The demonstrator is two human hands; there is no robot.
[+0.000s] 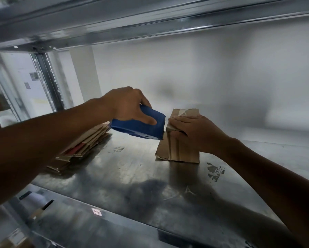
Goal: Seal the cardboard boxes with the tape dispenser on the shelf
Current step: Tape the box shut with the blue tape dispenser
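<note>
One left hand [127, 104] and one right hand [195, 133] — one blue tape dispenser [141, 128], one upright cardboard box [184, 151], one stack of flattened cartons [82, 145] — and one metal shelf [132, 176].

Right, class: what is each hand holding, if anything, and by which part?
The left hand grips the blue plastic tape dispenser over its top, thumb on its side. The right hand clasps the small brown cardboard box at its top front edge.

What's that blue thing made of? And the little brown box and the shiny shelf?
The blue tape dispenser looks like hard plastic: smooth, evenly coloured, a bit glossy. The box is brown cardboard: dull, creased, with ragged edges and shiny clear tape on it. The shelf looks like sheet metal: grey, mirror-like and scuffed.
</note>
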